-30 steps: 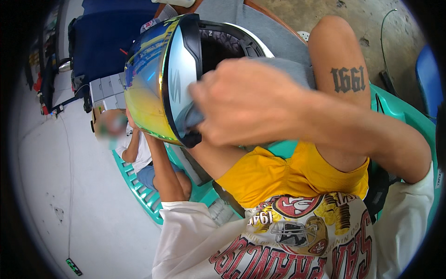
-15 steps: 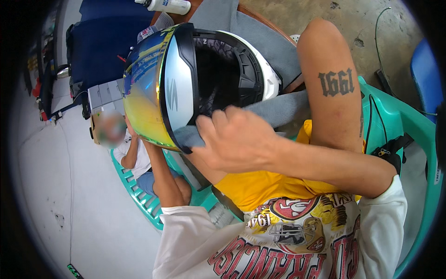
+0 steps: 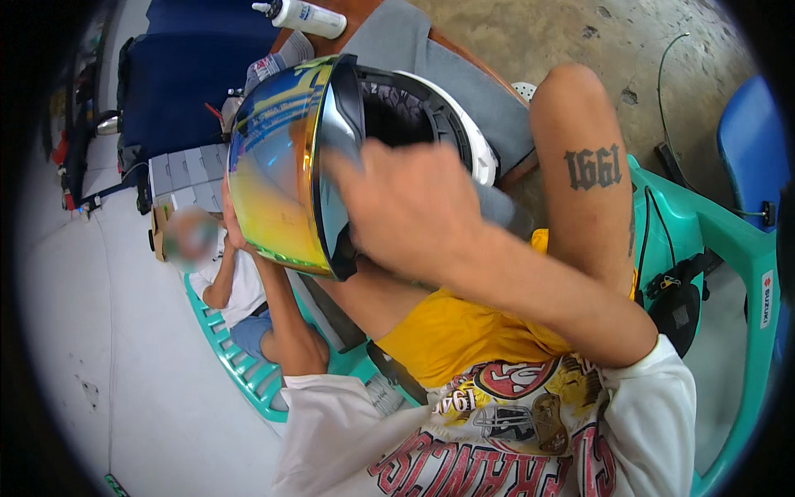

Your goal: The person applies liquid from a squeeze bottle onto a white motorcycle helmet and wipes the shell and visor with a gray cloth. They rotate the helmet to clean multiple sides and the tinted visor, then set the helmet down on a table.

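Note:
A white helmet [image 3: 480,157] with a shiny rainbow-tinted visor [image 3: 273,207] is tilted over my lap, its dark padded opening facing up. My left hand [image 3: 233,217] grips the helmet's left side, mostly hidden behind it. My right hand [image 3: 397,207], smeared by motion, is curled round a grey cloth [image 3: 505,211] against the white panel beside the visor. The cloth's loose end trails right toward my raised tattooed leg [image 3: 580,124]. My yellow shorts [image 3: 439,335] lie beneath my forearm.
Behind the helmet stand a wooden table [image 3: 447,45] with grey fabric, a white squeeze bottle [image 3: 306,18] and a cap [image 3: 290,56]. A seated person [image 3: 244,290] is at left on a green chair. A blue chair [image 3: 749,141], cables and a black pouch [image 3: 675,311] are at right.
My right hand moved down along the helmet's front with the cloth, then back up toward the visor. The helmet has shifted slightly down and right.

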`<state>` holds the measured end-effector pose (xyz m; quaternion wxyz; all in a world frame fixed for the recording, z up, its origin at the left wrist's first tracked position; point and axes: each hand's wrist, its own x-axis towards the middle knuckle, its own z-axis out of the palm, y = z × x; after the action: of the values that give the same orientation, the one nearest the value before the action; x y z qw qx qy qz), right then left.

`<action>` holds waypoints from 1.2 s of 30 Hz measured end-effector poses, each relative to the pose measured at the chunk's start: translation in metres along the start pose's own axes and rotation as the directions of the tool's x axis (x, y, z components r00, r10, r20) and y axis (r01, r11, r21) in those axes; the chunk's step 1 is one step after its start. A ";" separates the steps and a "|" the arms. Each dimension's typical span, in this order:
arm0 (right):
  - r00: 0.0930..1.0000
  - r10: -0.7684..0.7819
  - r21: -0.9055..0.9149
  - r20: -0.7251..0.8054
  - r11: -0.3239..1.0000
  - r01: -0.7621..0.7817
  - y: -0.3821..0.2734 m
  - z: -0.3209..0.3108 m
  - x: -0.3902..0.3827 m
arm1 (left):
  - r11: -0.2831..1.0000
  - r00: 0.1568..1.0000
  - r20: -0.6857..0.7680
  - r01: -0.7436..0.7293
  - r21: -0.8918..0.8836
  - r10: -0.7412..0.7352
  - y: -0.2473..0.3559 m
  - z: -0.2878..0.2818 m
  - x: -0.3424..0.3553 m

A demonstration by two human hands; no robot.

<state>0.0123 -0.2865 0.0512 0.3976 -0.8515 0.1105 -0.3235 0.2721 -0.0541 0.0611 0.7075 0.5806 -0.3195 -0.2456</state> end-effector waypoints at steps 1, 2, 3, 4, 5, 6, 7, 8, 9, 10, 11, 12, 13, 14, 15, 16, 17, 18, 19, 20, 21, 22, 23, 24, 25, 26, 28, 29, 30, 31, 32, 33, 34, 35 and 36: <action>0.996 0.077 0.011 0.048 0.997 -0.077 -0.001 -0.002 0.003 | 0.998 0.999 0.053 0.013 -0.060 -0.010 0.001 0.003 -0.001; 0.994 0.095 0.051 -0.048 0.994 -0.092 -0.002 -0.004 0.007 | 0.993 0.994 0.106 0.032 -0.117 -0.019 0.002 0.007 -0.002; 0.992 0.124 0.044 -0.003 0.991 -0.124 -0.006 -0.005 0.005 | 0.999 1.000 0.011 0.029 -0.028 -0.029 0.002 0.010 -0.003; 0.990 0.139 0.042 0.011 0.989 -0.140 -0.016 -0.008 -0.001 | 0.999 0.999 -0.047 0.014 0.037 -0.013 0.003 0.014 -0.003; 0.974 0.205 0.089 0.100 0.973 -0.214 -0.023 -0.013 -0.010 | 0.995 0.995 -0.104 0.007 0.102 0.004 0.003 0.017 -0.003; 0.985 0.172 0.085 0.018 0.981 -0.173 -0.024 -0.017 -0.011 | 0.989 0.991 -0.129 -0.013 0.145 0.032 0.003 0.020 -0.002; 0.985 0.170 0.080 0.030 0.982 -0.172 -0.024 -0.018 -0.011 | 0.981 0.987 -0.153 -0.027 0.190 0.057 0.003 0.023 -0.002; 0.975 0.196 0.072 0.102 0.976 -0.204 -0.024 -0.022 -0.011 | 0.993 0.992 -0.125 -0.014 0.118 0.029 0.003 0.025 -0.001; 0.981 0.174 0.056 0.085 0.982 -0.179 -0.017 -0.021 -0.004 | 0.999 0.995 -0.095 0.001 0.046 0.003 0.003 0.027 0.000; 0.991 0.129 0.029 -0.026 0.991 -0.129 -0.008 -0.019 0.010 | 0.999 0.997 -0.067 0.024 -0.025 -0.025 0.004 0.027 0.001; 0.993 0.114 0.047 -0.005 0.992 -0.114 0.004 -0.017 0.025 | 0.999 1.000 -0.017 0.019 -0.049 -0.020 0.004 0.028 0.002; 0.995 0.098 0.068 0.018 0.993 -0.099 0.007 -0.017 0.033 | 0.997 0.999 0.033 0.013 -0.074 -0.011 0.005 0.028 0.002; 0.988 0.123 0.085 0.089 0.988 -0.131 0.006 -0.019 0.034 | 0.999 1.000 0.006 0.007 -0.035 -0.006 0.005 0.027 0.002; 0.983 0.159 0.090 0.091 0.982 -0.167 0.005 -0.016 0.034 | 1.000 1.000 -0.022 0.002 0.004 -0.002 0.005 0.027 0.001; 0.981 0.186 0.103 0.058 0.976 -0.191 -0.003 -0.017 0.024 | 0.994 0.992 -0.123 0.010 0.108 0.003 0.005 0.026 0.001; 0.974 0.218 0.106 0.055 0.969 -0.223 -0.015 -0.017 0.008 | 0.978 0.976 -0.217 0.021 0.207 0.025 0.005 0.026 0.001; 0.959 0.267 0.148 0.094 0.949 -0.279 -0.026 -0.019 -0.005 | 0.978 0.981 -0.189 -0.005 0.207 0.045 0.004 0.026 0.001; 0.972 0.234 0.173 0.005 0.957 -0.232 -0.028 -0.019 -0.010 | 0.982 0.982 -0.187 -0.003 0.191 0.039 0.003 0.025 0.002; 0.973 0.230 0.191 -0.015 0.956 -0.223 -0.029 -0.018 -0.011 | 0.984 0.982 -0.185 0.007 0.176 0.026 0.003 0.024 0.002; 0.965 0.257 0.198 0.047 0.945 -0.261 -0.029 -0.018 -0.012 | 0.987 0.984 -0.178 0.020 0.162 0.010 0.002 0.023 0.002; 0.973 0.227 0.144 0.033 0.963 -0.230 -0.022 -0.013 -0.008 | 0.998 0.976 -0.219 0.013 0.059 0.001 0.001 0.021 0.002; 0.982 0.168 0.104 -0.083 0.982 -0.159 -0.012 -0.011 0.003 | 1.000 0.996 -0.090 0.006 0.000 -0.006 0.001 0.018 0.003; 0.985 0.168 0.095 -0.047 0.982 -0.163 0.002 -0.004 0.018 | 0.998 0.999 0.036 0.014 -0.058 -0.012 0.000 0.014 0.003; 0.985 0.147 0.092 -0.092 0.986 -0.139 0.009 0.000 0.027 | 0.995 0.998 0.009 0.055 -0.085 -0.054 0.000 0.009 0.003; 0.986 0.162 0.087 -0.034 0.983 -0.159 0.009 0.002 0.024 | 0.989 0.995 -0.017 0.094 -0.115 -0.096 0.000 0.002 0.002; 0.988 0.145 0.084 -0.059 0.987 -0.140 0.008 0.005 0.021 | 0.993 0.994 -0.065 0.084 -0.081 -0.089 -0.001 -0.006 0.001; 0.996 0.064 0.051 -0.059 0.997 -0.061 -0.005 0.008 0.000 | 0.999 0.987 -0.154 0.050 -0.018 -0.052 -0.004 -0.024 0.000; 0.999 -0.007 0.022 -0.034 1.000 0.008 -0.016 0.007 -0.016 | 0.999 0.982 -0.186 0.034 0.021 -0.029 -0.006 -0.034 0.001; 0.998 -0.057 -0.012 -0.016 0.998 0.057 -0.024 0.008 -0.030 | 0.997 0.974 -0.224 0.034 0.063 -0.019 -0.008 -0.043 0.000; 0.992 -0.122 -0.023 0.022 0.992 0.122 -0.031 0.009 -0.040 | 0.995 0.950 -0.307 0.079 0.069 -0.054 -0.009 -0.050 0.001; 0.983 -0.181 -0.059 0.042 0.981 0.183 -0.031 0.008 -0.043 | 0.997 0.970 -0.234 0.073 0.026 -0.065 -0.011 -0.056 -0.001; 0.963 -0.234 -0.101 0.134 0.963 0.248 -0.028 0.006 -0.046 | 0.995 0.975 -0.203 0.084 -0.059 -0.095 -0.013 -0.061 0.003; 0.969 -0.239 -0.092 0.056 0.966 0.244 -0.024 0.004 -0.043 | 0.994 0.954 -0.279 0.110 -0.026 -0.112 -0.014 -0.063 0.001; 0.967 -0.249 -0.089 0.047 0.963 0.253 -0.013 0.002 -0.036 | 0.995 0.973 -0.217 0.071 -0.068 -0.084 -0.015 -0.062 0.003; 0.967 -0.253 -0.081 0.027 0.964 0.254 -0.004 -0.002 -0.027 | 0.995 0.971 -0.224 0.064 -0.072 -0.079 -0.015 -0.058 0.002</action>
<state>-0.0097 -0.2733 0.0425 0.3176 -0.8773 0.0108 -0.3597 0.3165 -0.0199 0.0398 0.7482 0.5930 -0.2076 -0.2132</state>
